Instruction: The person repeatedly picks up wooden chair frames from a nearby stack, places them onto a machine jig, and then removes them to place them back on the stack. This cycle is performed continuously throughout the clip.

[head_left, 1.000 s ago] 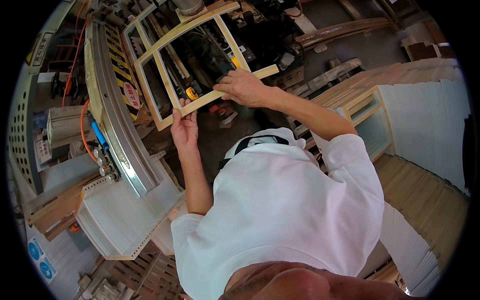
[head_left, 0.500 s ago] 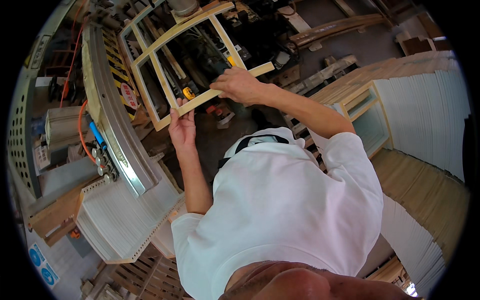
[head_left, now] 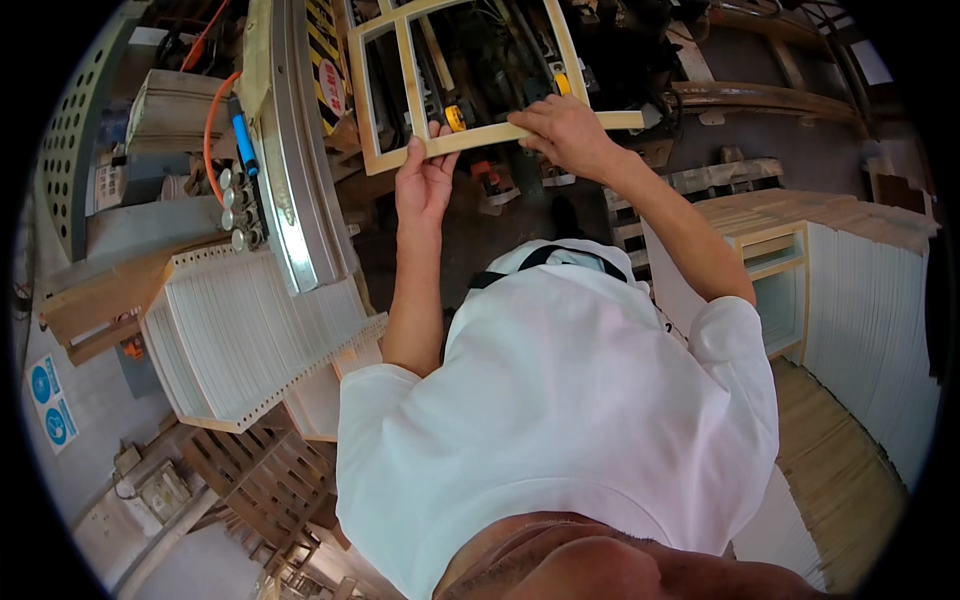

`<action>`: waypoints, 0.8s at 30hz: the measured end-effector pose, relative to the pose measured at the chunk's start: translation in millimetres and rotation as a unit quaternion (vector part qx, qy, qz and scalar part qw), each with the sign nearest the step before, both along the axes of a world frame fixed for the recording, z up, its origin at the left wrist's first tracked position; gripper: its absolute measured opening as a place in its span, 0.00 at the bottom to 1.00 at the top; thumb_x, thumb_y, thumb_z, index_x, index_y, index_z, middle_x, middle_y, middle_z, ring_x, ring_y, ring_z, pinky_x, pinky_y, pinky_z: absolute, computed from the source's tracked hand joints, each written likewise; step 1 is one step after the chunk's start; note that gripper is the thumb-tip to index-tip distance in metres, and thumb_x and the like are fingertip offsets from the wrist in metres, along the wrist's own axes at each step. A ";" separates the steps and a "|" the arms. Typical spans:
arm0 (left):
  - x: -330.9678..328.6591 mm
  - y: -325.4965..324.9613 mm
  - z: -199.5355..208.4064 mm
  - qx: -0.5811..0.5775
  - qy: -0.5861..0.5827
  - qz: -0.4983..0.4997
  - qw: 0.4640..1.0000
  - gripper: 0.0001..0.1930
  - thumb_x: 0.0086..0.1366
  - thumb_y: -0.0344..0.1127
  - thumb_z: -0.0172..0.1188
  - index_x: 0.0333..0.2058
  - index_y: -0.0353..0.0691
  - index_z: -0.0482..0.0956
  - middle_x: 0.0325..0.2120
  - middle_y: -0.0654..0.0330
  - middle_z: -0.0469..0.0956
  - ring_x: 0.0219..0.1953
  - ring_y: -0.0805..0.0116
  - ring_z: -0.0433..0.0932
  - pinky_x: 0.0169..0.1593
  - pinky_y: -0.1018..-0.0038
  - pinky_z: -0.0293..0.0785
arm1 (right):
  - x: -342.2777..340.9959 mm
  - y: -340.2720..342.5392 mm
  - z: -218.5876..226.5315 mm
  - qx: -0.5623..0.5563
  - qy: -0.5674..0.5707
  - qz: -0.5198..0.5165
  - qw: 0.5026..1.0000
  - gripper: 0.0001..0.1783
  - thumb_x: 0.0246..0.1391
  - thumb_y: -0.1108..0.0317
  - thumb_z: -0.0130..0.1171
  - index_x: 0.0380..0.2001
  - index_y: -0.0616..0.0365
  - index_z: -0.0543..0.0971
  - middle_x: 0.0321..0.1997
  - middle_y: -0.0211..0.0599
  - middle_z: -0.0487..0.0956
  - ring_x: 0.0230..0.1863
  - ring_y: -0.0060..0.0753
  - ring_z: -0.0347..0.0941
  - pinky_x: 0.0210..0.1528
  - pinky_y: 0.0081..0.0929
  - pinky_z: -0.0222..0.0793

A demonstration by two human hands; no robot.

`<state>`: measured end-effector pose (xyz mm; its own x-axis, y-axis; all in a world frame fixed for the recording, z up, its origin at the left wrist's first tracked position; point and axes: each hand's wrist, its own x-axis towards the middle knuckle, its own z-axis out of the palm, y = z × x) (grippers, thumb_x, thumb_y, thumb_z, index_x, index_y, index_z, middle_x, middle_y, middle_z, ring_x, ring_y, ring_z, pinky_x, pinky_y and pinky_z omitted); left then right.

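I hold a pale wooden frame (head_left: 385,95) with an inner upright bar out in front of me at arm's length, near the top of the view. My left hand (head_left: 424,183) grips the frame's near rail from below, close to its left corner. On the same rail, further right, my right hand (head_left: 562,130) is closed over the top. Through the frame's openings I see dark machinery and yellow parts beyond. My white shirt fills the lower middle of the picture.
A long metal machine rail (head_left: 290,170) with yellow and black striping runs up the left. A white slatted panel (head_left: 245,335) lies beside it. Stacked white panels (head_left: 870,320) and a wooden cabinet frame (head_left: 775,262) stand at right. Wooden pallets (head_left: 255,475) sit lower left.
The frame and both hands have risen toward the top of the view and shifted right; my arms are stretched further out. Both hands keep their hold.
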<state>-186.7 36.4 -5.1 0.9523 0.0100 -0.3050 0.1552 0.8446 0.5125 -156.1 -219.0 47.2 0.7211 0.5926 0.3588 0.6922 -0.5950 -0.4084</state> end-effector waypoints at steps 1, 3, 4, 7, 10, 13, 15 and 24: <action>0.4 -0.4 0.7 -0.001 -0.004 -0.001 1.000 0.18 0.66 0.37 0.54 0.51 0.34 0.68 0.51 0.53 0.72 0.56 0.57 0.70 0.60 0.56 0.66 | -0.2 0.1 -0.7 -0.002 0.000 -0.002 1.000 0.20 0.45 0.66 0.63 0.44 0.55 0.77 0.37 0.34 0.78 0.38 0.40 0.71 0.43 0.35 0.65; -0.3 -0.4 0.3 0.000 0.000 0.004 1.000 0.18 0.66 0.37 0.55 0.51 0.34 0.68 0.51 0.53 0.72 0.56 0.57 0.70 0.60 0.56 0.66 | 0.2 0.2 -2.0 -0.006 -0.004 -0.007 1.000 0.19 0.45 0.64 0.62 0.44 0.54 0.77 0.37 0.32 0.78 0.39 0.37 0.71 0.44 0.35 0.64; -0.1 0.4 -0.6 0.002 0.000 0.003 1.000 0.19 0.66 0.37 0.55 0.51 0.34 0.68 0.51 0.53 0.72 0.56 0.57 0.70 0.60 0.56 0.66 | 0.2 0.4 -3.8 -0.002 -0.006 -0.007 1.000 0.19 0.45 0.64 0.62 0.44 0.53 0.77 0.37 0.32 0.78 0.39 0.37 0.71 0.44 0.35 0.64; -0.8 1.3 -0.6 0.006 0.006 0.007 1.000 0.19 0.65 0.37 0.55 0.51 0.34 0.68 0.52 0.52 0.72 0.56 0.56 0.70 0.60 0.56 0.66 | -0.8 -0.7 -1.9 0.003 0.002 -0.002 1.000 0.19 0.46 0.65 0.62 0.44 0.53 0.77 0.36 0.32 0.77 0.39 0.38 0.71 0.44 0.34 0.64; -1.0 0.4 0.4 0.009 0.003 0.008 1.000 0.19 0.65 0.37 0.56 0.51 0.34 0.68 0.52 0.52 0.72 0.56 0.56 0.70 0.61 0.56 0.66 | 0.1 0.5 -1.7 0.008 -0.001 0.000 1.000 0.19 0.45 0.66 0.62 0.43 0.53 0.77 0.35 0.32 0.77 0.39 0.38 0.71 0.44 0.34 0.64; 0.8 -0.9 -1.2 -0.004 0.003 0.006 1.000 0.18 0.65 0.36 0.56 0.51 0.35 0.69 0.52 0.52 0.72 0.57 0.55 0.69 0.62 0.55 0.64 | 0.8 -3.7 -2.8 0.022 -0.002 0.001 1.000 0.19 0.44 0.66 0.63 0.44 0.55 0.78 0.34 0.34 0.78 0.38 0.41 0.71 0.42 0.36 0.65; -0.4 2.0 -2.2 -0.010 0.003 0.001 1.000 0.17 0.65 0.36 0.55 0.50 0.35 0.69 0.52 0.52 0.72 0.57 0.55 0.68 0.62 0.55 0.63 | 1.5 -1.1 -4.2 0.006 -0.010 0.004 1.000 0.20 0.43 0.66 0.63 0.43 0.55 0.78 0.33 0.34 0.77 0.38 0.41 0.71 0.42 0.36 0.64; 0.0 -0.7 4.2 -0.007 0.010 0.012 1.000 0.18 0.67 0.36 0.53 0.51 0.32 0.68 0.52 0.50 0.71 0.57 0.55 0.68 0.63 0.56 0.63 | 0.7 -3.9 7.0 -0.044 -0.021 0.007 0.999 0.20 0.46 0.62 0.62 0.44 0.54 0.78 0.35 0.31 0.77 0.39 0.37 0.70 0.44 0.33 0.64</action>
<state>-186.8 35.7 -0.9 0.9457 0.0287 -0.3237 0.1441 0.8558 0.4969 -155.4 -222.9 54.2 0.6985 0.6323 0.3351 0.7157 -0.6178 -0.3257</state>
